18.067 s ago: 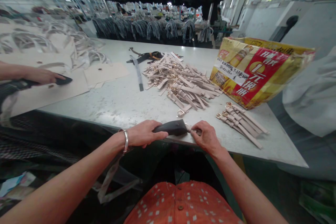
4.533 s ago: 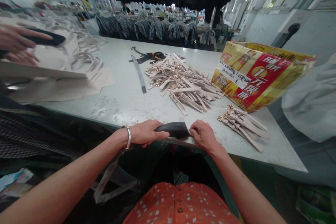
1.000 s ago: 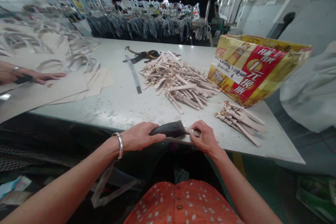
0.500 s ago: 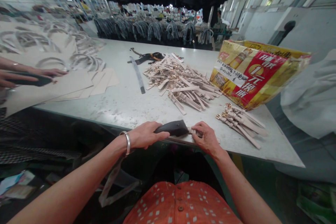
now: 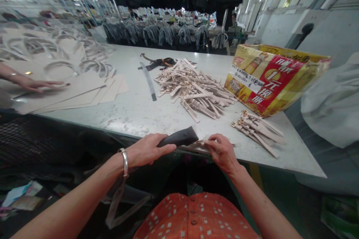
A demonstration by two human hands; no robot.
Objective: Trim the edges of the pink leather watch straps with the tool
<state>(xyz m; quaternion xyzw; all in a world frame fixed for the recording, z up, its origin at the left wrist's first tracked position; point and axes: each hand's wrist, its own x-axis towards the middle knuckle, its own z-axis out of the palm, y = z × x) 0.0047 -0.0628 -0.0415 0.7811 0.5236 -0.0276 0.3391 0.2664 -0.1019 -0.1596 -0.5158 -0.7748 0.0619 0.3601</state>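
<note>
Your head camera looks forward and down from just above your orange dotted blouse (image 5: 193,216), facing across the white worktable (image 5: 123,119) from its near edge. Your left hand (image 5: 148,151) and right hand (image 5: 223,153) sit close, low in view, while the hanging bundles (image 5: 165,35) beyond the far edge look small.

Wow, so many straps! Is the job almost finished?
Not nearly, it looks like. Done: probably the small tidy stack of buckled straps on the right. In hand: one pale strap, pinched by the right hand, while the left hand holds a dark-handled tool beside it. Left: the much bigger messy heap of straps in the middle of the table.
</note>
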